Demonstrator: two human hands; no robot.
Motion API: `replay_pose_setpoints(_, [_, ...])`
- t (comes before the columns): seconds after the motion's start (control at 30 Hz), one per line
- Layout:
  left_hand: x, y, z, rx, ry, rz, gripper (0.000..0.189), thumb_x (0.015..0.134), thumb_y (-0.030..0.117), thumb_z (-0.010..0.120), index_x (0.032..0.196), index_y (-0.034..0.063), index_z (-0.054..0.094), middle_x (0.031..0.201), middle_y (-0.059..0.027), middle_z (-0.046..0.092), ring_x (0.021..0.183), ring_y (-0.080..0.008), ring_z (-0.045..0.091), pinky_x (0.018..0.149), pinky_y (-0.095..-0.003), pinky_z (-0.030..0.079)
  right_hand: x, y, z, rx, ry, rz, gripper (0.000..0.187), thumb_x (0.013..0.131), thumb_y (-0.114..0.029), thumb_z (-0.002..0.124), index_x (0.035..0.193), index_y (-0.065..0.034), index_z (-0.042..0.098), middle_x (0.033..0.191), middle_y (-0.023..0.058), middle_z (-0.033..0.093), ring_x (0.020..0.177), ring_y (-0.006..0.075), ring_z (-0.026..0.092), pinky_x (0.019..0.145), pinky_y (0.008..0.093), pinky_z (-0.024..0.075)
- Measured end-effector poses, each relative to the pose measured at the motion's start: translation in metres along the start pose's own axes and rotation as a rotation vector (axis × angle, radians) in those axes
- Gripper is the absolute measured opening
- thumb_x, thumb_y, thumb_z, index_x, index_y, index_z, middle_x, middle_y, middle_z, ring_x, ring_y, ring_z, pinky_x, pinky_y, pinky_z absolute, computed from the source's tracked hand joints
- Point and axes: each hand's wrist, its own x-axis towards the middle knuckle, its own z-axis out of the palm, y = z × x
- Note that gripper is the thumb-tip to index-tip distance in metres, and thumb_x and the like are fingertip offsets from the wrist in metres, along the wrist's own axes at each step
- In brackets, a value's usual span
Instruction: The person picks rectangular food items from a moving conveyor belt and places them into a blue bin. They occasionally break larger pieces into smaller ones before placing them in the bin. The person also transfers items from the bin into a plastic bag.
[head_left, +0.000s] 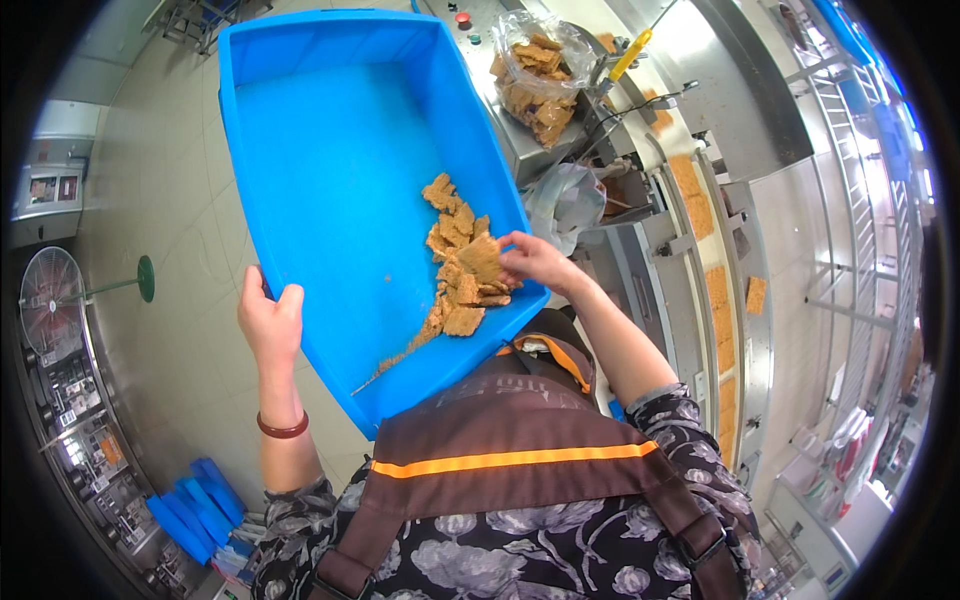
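My left hand grips the left rim of a large blue plastic crate, which is held tilted against my apron. Brown crispy snack pieces, whole and broken, have gathered in the crate's near right corner. A trail of crumbs runs from them along the near wall. Inside that corner, my right hand holds one flat snack piece between thumb and fingers, above the heap. The fingertips behind this piece are partly hidden.
Right of the crate, a clear plastic bag full of broken pieces stands on a steel machine top. Another clear bag hangs below it. A conveyor carries flat brown slabs. A fan and blue crates are at left.
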Motion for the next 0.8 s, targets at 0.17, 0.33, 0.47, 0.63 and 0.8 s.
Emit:
replay_pose_setpoints(0.17, [0.000, -0.008, 0.006, 0.001, 0.050, -0.055, 0.011, 0.075, 0.005, 0.053, 0.073, 0.0090, 0.043, 0.061, 0.0019, 0.045, 0.050, -0.0055, 0.038, 0.045, -0.0260, 0.033, -0.035, 0.025, 0.000, -0.495, 0.410, 0.014, 0.035, 0.091, -0.036, 0.060, 0.097, -0.0034, 0.069, 0.080, 0.0119, 0.069, 0.076, 0.0196, 0.067, 0.071, 0.0321, 0.0519])
replay_pose_setpoints(0.33, [-0.009, -0.027, 0.009, -0.082, 0.080, -0.114, 0.006, 0.075, 0.005, 0.054, 0.079, 0.0058, 0.049, 0.068, 0.0020, 0.050, 0.056, -0.0055, 0.042, 0.051, -0.0253, 0.036, -0.082, 0.074, 0.019, -0.706, 0.374, 0.442, 0.065, 0.087, -0.064, 0.048, 0.094, -0.0039, 0.072, 0.087, 0.0204, 0.068, 0.089, 0.0324, 0.066, 0.081, 0.0415, 0.0500])
replay_pose_setpoints(0.47, [-0.020, -0.042, 0.023, -0.144, 0.062, -0.214, 0.006, 0.077, 0.002, 0.053, 0.081, 0.0041, 0.050, 0.072, 0.0016, 0.050, 0.062, -0.0059, 0.042, 0.054, -0.0242, 0.036, -0.057, 0.125, 0.037, -0.187, 0.290, 0.302, 0.080, 0.081, -0.067, 0.056, 0.117, 0.0039, 0.060, 0.114, 0.0242, 0.063, 0.111, 0.0343, 0.059, 0.093, 0.0394, 0.0458])
replay_pose_setpoints(0.63, [-0.039, -0.085, 0.048, -0.306, 0.096, -0.232, 0.019, 0.077, 0.000, 0.052, 0.096, 0.0008, 0.055, 0.084, -0.0022, 0.056, 0.071, -0.0101, 0.049, 0.062, -0.0273, 0.042, -0.043, 0.132, 0.025, 0.130, 0.430, 0.144, 0.073, 0.080, -0.055, 0.066, 0.123, 0.0037, 0.055, 0.118, 0.0213, 0.061, 0.110, 0.0308, 0.059, 0.096, 0.0367, 0.0438])
replay_pose_setpoints(0.8, [-0.068, -0.104, 0.059, -0.296, 0.139, -0.372, 0.029, 0.077, -0.001, 0.050, 0.106, -0.0027, 0.055, 0.095, -0.0063, 0.058, 0.077, -0.0167, 0.051, 0.067, -0.0331, 0.045, -0.008, 0.208, -0.039, 0.495, 0.394, 0.255, 0.077, 0.085, -0.074, 0.042, 0.103, -0.0017, 0.061, 0.095, 0.0101, 0.062, 0.082, 0.0199, 0.061, 0.072, 0.0347, 0.0490])
